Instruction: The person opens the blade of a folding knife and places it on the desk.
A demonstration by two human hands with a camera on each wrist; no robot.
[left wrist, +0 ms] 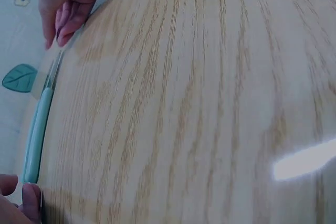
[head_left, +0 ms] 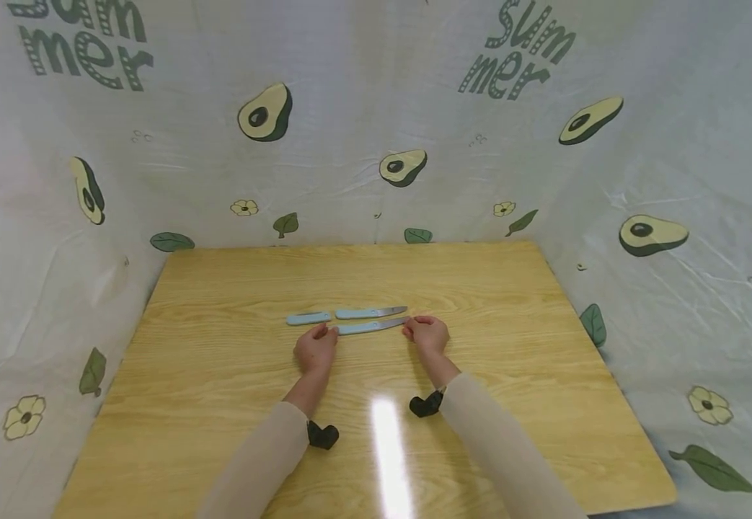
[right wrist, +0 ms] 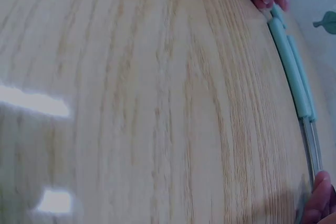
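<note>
A knife with a pale blue handle (head_left: 359,328) lies lengthwise between both hands on the wooden table. At the end of its handle, the left hand (head_left: 316,349) pinches it between thumb and fingertips. The right hand (head_left: 429,334) pinches the tip of the blade (right wrist: 313,148) at the other end. Just behind and nearly parallel lies a second knife (head_left: 359,313) of the same kind, its blade pointing right. To its left is a third pale blue handle (head_left: 308,318), with a dark line along its upper edge and no blade sticking out.
The light wooden table (head_left: 220,432) is enclosed at the back and sides by a pale cloth (head_left: 343,194) printed with avocados, leaves and flowers. A bright light reflection (head_left: 388,454) shows on the tabletop near the front. Black wrist mounts (head_left: 322,435) sit at both sleeve cuffs.
</note>
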